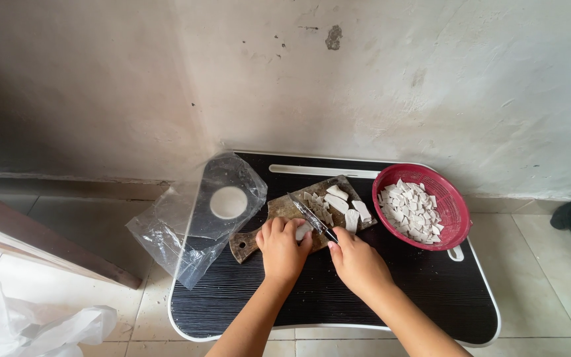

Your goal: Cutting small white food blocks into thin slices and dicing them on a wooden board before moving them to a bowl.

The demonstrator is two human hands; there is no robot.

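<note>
A small wooden cutting board (279,210) lies on a black low table (338,291) with a white rim. My left hand (281,248) presses down on a pale piece (303,230) at the board's near edge. My right hand (357,262) grips a knife (312,217) whose blade angles up and left across the board, right beside my left fingers. Several pale cut slices (345,203) lie on the board's right half.
A red round basket (454,205) holding several pale cut chunks stands at the table's right. A clear plastic bag (193,225) drapes over the table's left edge. A stained wall rises behind. White plastic (41,330) lies on the tiled floor at lower left.
</note>
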